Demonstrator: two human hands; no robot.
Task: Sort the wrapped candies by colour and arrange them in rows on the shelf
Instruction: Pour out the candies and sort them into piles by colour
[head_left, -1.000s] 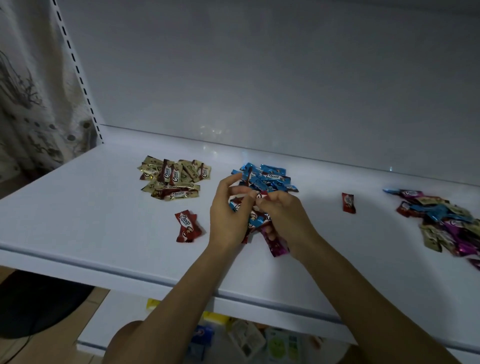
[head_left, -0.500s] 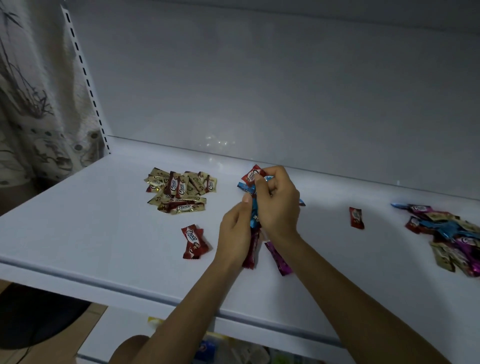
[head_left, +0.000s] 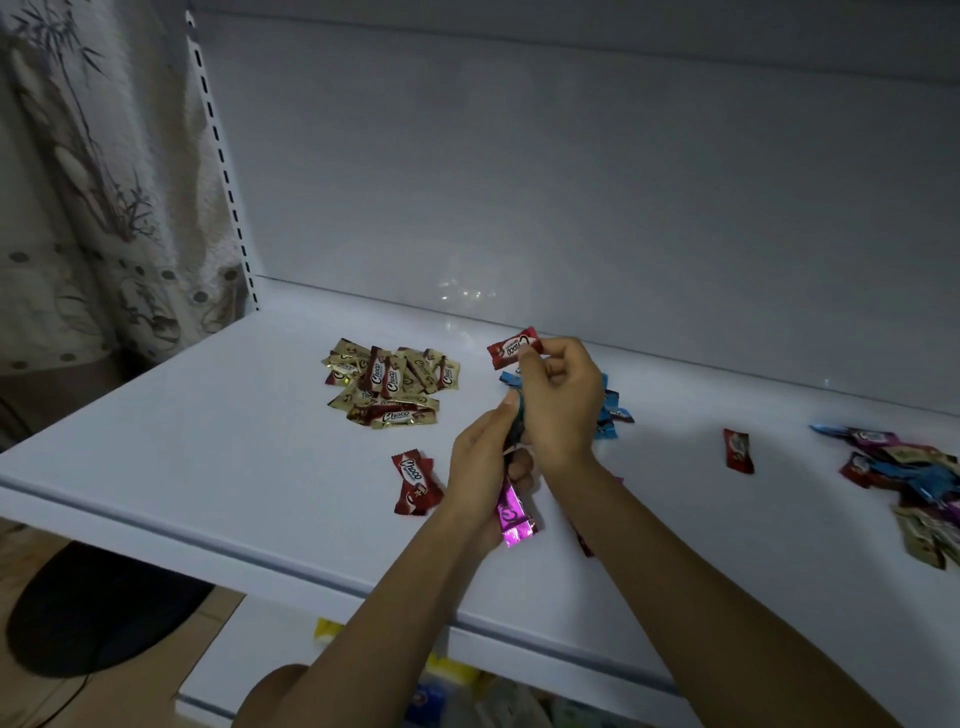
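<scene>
Above the middle of the white shelf (head_left: 208, 447), my right hand (head_left: 561, 400) pinches a red wrapped candy (head_left: 514, 347) at its fingertips. My left hand (head_left: 483, 467) sits just below it and grips a bunch of candies, with a pink candy (head_left: 511, 512) sticking out underneath. A gold and brown candy pile (head_left: 389, 382) lies to the left. Blue candies (head_left: 610, 413) lie partly hidden behind my right hand. Two red candies (head_left: 414, 483) lie near my left hand, and a single red one (head_left: 738, 449) lies to the right.
A mixed unsorted heap of candies (head_left: 909, 483) lies at the shelf's right edge. The shelf's grey back wall (head_left: 571, 182) rises behind. A patterned curtain (head_left: 93, 182) hangs at the left. A lower shelf with packets (head_left: 467, 696) shows below.
My right hand rose from the bunch, lifting a red candy clear above the blue pile. My left hand stayed low, still gripping candies. The camera view tilted up.
</scene>
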